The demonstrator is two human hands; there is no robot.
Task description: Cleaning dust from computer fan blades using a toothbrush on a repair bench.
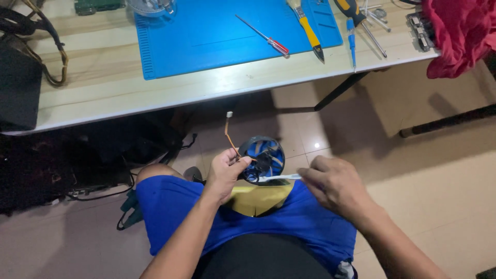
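— Cooling fan [263, 159], small, round, black frame with blue blades: held over the lap, just below picture centre, well clear of the table edge.
— Gripped how?
— Pinched at its nine o'clock rim by the left hand [226, 172], fingers closed on the frame. Orange lead [229, 138] rising from that grip toward twelve o'clock, ending in a small white plug [229, 114].
— And the other hand?
— Right hand [335, 184] at three o'clock of the fan, fingers closed around a thin white-and-blue brush handle [281, 177], its tip touching the fan's lower rim. Bristles too small to make out.
— Underneath?
— Blue shorts [170, 201] and a yellow patch [258, 199] at six o'clock of the fan.
— Up on the table?
— Blue work mat [206, 36] at twelve o'clock on the pale wooden table [93, 77]. Red-handled screwdriver [263, 36] lying on the mat, yellow-handled tool [310, 31] beside it at one o'clock, red cloth [460, 31] at two o'clock.
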